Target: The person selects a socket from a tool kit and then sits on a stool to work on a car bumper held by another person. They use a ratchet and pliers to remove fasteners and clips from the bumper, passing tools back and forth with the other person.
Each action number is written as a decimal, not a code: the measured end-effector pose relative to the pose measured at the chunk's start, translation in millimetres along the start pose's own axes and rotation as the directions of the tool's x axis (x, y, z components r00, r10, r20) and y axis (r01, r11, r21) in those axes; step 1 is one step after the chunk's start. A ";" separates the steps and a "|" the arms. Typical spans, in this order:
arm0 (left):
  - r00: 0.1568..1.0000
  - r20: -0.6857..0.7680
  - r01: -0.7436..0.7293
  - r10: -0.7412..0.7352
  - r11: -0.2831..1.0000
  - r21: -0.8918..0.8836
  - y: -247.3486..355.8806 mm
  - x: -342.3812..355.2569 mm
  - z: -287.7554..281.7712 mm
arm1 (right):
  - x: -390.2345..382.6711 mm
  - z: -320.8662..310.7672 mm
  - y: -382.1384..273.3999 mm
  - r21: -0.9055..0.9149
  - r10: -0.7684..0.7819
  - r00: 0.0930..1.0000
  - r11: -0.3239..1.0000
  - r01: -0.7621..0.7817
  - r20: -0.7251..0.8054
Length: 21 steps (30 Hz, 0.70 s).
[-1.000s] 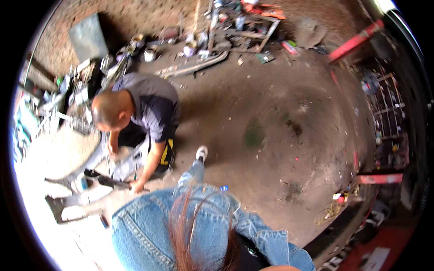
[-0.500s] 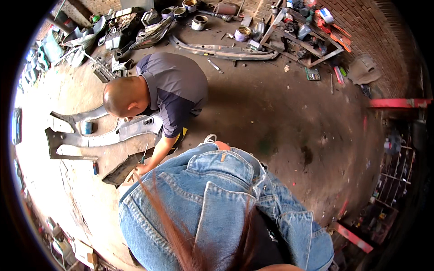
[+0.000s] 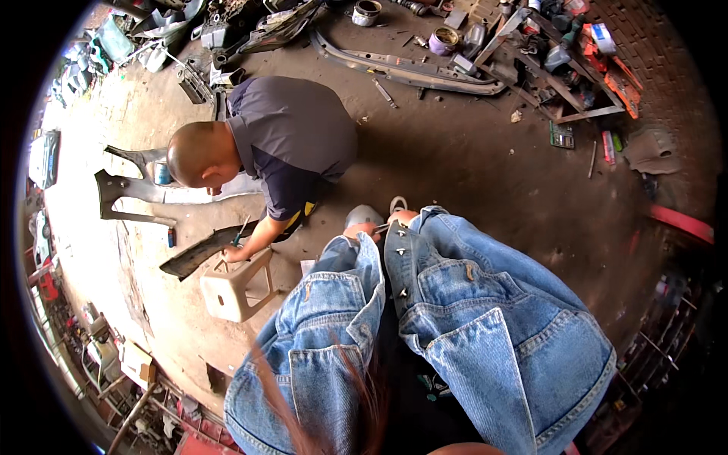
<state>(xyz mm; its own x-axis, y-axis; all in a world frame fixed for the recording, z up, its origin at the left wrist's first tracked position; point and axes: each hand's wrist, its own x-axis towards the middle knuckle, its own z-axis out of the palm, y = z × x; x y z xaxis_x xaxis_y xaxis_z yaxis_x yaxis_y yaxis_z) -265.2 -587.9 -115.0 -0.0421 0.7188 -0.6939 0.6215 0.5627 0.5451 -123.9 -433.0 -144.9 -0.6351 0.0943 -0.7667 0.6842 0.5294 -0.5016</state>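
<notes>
Both my arms reach forward in blue denim sleeves. Beyond the left cuff a small patch of my left hand point(image 3: 362, 230) shows. My right hand point(image 3: 403, 218) is just as little seen past its own cuff, close beside the left. A thin greyish strip lies between the two hands; its kind is too small to make out. The cuffs hide my fingers. To my left a bent-over co-worker point(image 3: 292, 125) has a hand point(image 3: 241, 252) by a thin tool with a teal handle point(image 3: 240, 235), above a beige plastic stool point(image 3: 227, 292) and a dark curved panel point(image 3: 199, 254).
Grey car body panels point(image 3: 144, 189) lie left of the co-worker, a blue can point(image 3: 161, 174) among them. A long metal beam point(image 3: 402, 72) lies farther off, near a rusty frame point(image 3: 557, 114) heaped with parts. A red bar point(image 3: 682, 223) stands at right.
My view has shifted, and my sleeves now lie apart, showing both cuffs. The beige stool, mostly covered by my sleeve before, shows clearly. The co-worker stays bent over.
</notes>
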 end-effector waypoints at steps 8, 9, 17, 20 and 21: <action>0.966 -0.064 0.240 -0.250 0.962 -0.126 32.4 91.4 -29.2 | 53.2 -67.7 56.3 0.145 -0.011 0.984 0.989 0.037 -0.179; 0.958 -0.056 0.268 -0.281 0.949 -0.167 31.2 109.6 -33.3 | 67.1 -75.0 70.7 0.174 0.003 0.980 0.984 0.033 -0.201; 0.834 0.106 0.547 -0.542 0.782 -0.300 12.7 212.6 -25.4 | 225.0 -139.0 228.7 0.444 0.390 0.852 0.870 -0.217 -0.349; 0.777 0.185 0.629 -0.601 0.742 -0.233 17.2 213.5 -18.6 | 290.8 -207.9 252.2 0.173 0.283 0.912 0.955 -0.240 -0.299; 0.813 0.172 0.582 -0.556 0.775 -0.246 12.6 219.3 -19.7 | 328.0 -221.6 270.9 0.157 0.279 0.910 0.958 -0.241 -0.306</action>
<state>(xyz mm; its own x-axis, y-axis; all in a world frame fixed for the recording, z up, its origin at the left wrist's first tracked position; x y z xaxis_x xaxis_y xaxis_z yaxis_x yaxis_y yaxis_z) -281.9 -415.1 -251.0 -0.2450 0.2011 -0.9485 0.2649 0.9549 0.1340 -226.3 -71.8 -443.5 -0.4966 0.4914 -0.7155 0.8647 0.3515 -0.3588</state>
